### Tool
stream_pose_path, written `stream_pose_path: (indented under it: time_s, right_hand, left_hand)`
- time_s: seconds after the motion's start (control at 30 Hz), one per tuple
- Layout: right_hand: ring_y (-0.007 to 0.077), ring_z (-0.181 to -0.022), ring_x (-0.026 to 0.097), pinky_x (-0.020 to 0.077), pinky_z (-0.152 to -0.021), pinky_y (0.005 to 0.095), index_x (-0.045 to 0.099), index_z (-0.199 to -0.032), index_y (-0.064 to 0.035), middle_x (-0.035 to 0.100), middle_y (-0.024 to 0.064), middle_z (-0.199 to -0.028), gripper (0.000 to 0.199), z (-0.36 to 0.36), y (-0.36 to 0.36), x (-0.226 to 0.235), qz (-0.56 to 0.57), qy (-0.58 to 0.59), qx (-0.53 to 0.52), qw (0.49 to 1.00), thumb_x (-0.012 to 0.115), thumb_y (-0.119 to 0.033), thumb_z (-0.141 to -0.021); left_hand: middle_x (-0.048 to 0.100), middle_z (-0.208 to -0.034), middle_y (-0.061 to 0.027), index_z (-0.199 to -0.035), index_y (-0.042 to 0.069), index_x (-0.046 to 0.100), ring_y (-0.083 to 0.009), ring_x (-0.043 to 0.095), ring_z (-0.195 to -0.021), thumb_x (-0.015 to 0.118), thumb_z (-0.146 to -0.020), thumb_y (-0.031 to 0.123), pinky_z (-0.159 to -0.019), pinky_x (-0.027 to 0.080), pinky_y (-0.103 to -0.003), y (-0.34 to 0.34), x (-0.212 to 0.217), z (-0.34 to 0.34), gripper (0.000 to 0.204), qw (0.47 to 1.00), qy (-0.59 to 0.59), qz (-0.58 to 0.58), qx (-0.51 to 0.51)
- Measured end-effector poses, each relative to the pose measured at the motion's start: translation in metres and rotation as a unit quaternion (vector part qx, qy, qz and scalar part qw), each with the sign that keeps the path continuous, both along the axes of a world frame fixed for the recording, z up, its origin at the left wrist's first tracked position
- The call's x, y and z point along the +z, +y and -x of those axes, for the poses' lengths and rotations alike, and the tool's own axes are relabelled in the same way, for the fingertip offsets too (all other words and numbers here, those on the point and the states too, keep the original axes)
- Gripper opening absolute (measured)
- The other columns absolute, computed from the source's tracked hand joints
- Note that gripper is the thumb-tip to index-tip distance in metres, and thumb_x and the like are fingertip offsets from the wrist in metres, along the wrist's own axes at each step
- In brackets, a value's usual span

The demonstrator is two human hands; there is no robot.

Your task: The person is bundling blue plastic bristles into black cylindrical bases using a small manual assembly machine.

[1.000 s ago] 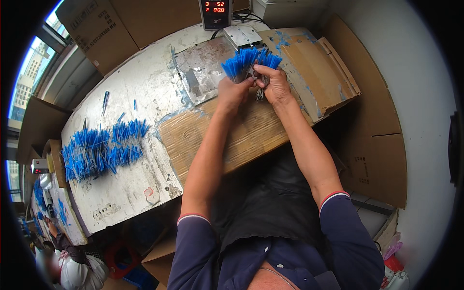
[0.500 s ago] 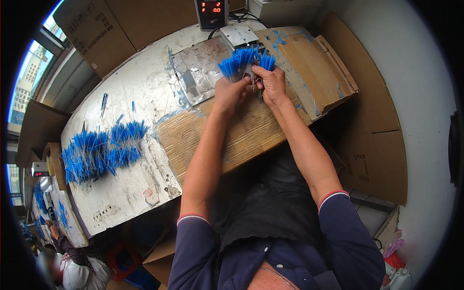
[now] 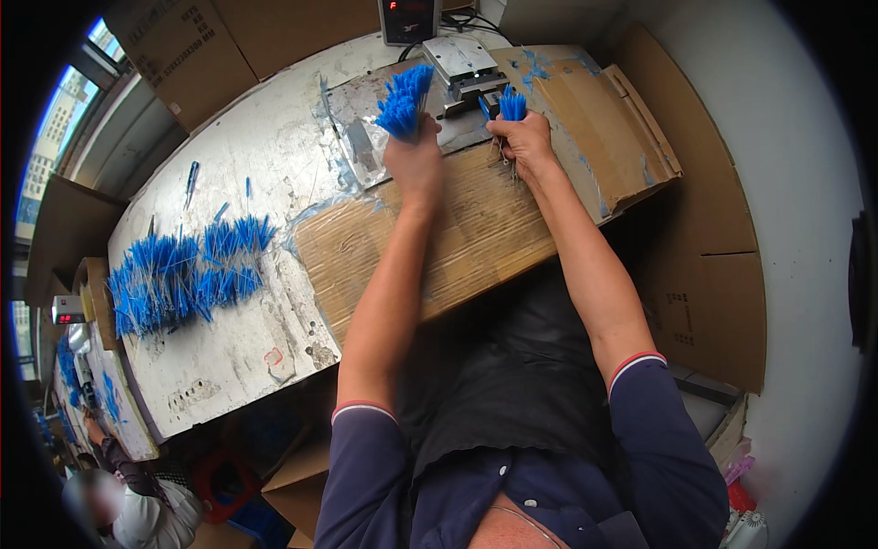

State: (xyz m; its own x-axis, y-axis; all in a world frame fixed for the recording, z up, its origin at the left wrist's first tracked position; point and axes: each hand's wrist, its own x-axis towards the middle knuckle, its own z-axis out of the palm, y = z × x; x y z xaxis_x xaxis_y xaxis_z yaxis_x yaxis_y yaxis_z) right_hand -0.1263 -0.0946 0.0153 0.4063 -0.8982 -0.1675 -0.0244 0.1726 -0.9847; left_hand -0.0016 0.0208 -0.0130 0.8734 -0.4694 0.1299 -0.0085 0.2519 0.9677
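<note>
My left hand (image 3: 416, 172) is closed round a thick bundle of thin wire brushes with blue bristles (image 3: 402, 101), their blue ends pointing up and fanning out. In my right hand (image 3: 529, 142) is a smaller bunch of the same wire brushes (image 3: 513, 105), gripped between thumb and fingers. Bare wire stems hang below that fist. Just beyond the right hand sits a small metal machine (image 3: 460, 62) with dark jaws at its front. The two hands are apart, above the far edge of a cardboard sheet (image 3: 366, 261).
A large heap of blue wire brushes (image 3: 165, 284) lies at the left of the white worktable (image 3: 229, 366), a pen (image 3: 191, 183) beyond it. Behind the machine stands a display box (image 3: 409, 20). Flattened cardboard (image 3: 594, 137) lies at right. Another person (image 3: 151, 503) works at lower left.
My hands have separated: the left has swung left with its bundle, the right slightly right with its bunch. The machine's dark jaws now show between them.
</note>
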Motion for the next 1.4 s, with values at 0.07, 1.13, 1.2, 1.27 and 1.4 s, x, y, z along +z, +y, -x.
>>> stream_pose_path:
  time_s: [0.07, 1.13, 1.2, 1.27, 1.4]
  right_hand:
    - [0.0093, -0.051, 0.057, 0.0386, -0.042, 0.0249, 0.062, -0.08, -0.0021, 0.062, 0.0024, -0.068, 0.017, -0.003, -0.005, -0.001, 0.01, 0.016, -0.019, 1.0, 0.077, 0.004, -0.074]
    - [0.01, -0.052, 0.058, 0.0405, -0.043, 0.0224, 0.067, -0.091, -0.0023, 0.065, 0.0039, -0.071, 0.014, 0.019, 0.009, -0.007, 0.019, -0.022, 0.017, 0.999, 0.078, -0.005, -0.082]
    - [0.0106, -0.053, 0.058, 0.043, -0.045, 0.0235, 0.067, -0.09, -0.0016, 0.066, 0.0041, -0.072, 0.013, 0.015, 0.013, -0.008, 0.029, -0.031, 0.003, 0.999, 0.077, -0.004, -0.082]
    - [0.0112, -0.053, 0.059, 0.0454, -0.047, 0.0246, 0.067, -0.09, -0.001, 0.066, 0.0042, -0.072, 0.012, 0.012, 0.015, -0.011, 0.038, -0.041, -0.008, 0.998, 0.076, -0.002, -0.082]
    - [0.0122, -0.055, 0.06, 0.0487, -0.052, 0.0266, 0.068, -0.086, -0.0003, 0.066, 0.0045, -0.071, 0.009, 0.005, 0.014, -0.021, 0.073, -0.031, -0.045, 0.996, 0.074, 0.0, -0.079]
  left_hand:
    - [0.073, -0.083, -0.0064, -0.098, -0.001, 0.07, -0.0133, 0.067, -0.079, 0.068, -0.094, 0.01, -0.074, 0.051, -0.03, 0.002, 0.002, 0.0, 0.012, 1.0, 0.004, -0.007, 0.005]
    - [0.069, -0.09, -0.019, -0.097, 0.007, 0.067, -0.0409, 0.067, -0.088, 0.063, -0.086, 0.007, -0.077, 0.051, -0.049, -0.019, -0.002, -0.005, 0.012, 0.89, -0.41, -0.197, 0.026]
    - [0.069, -0.09, -0.0189, -0.095, 0.006, 0.067, -0.0406, 0.067, -0.087, 0.063, -0.086, 0.007, -0.076, 0.051, -0.049, -0.02, -0.002, -0.005, 0.01, 0.889, -0.408, -0.208, 0.025]
    - [0.069, -0.09, -0.0188, -0.094, 0.006, 0.067, -0.0402, 0.068, -0.086, 0.063, -0.086, 0.007, -0.076, 0.051, -0.049, -0.019, -0.001, -0.006, 0.009, 0.887, -0.406, -0.219, 0.026]
    - [0.069, -0.088, -0.0174, -0.093, 0.008, 0.067, -0.0397, 0.068, -0.085, 0.062, -0.085, 0.006, -0.075, 0.051, -0.049, -0.017, -0.001, -0.006, 0.009, 0.887, -0.407, -0.214, 0.037]
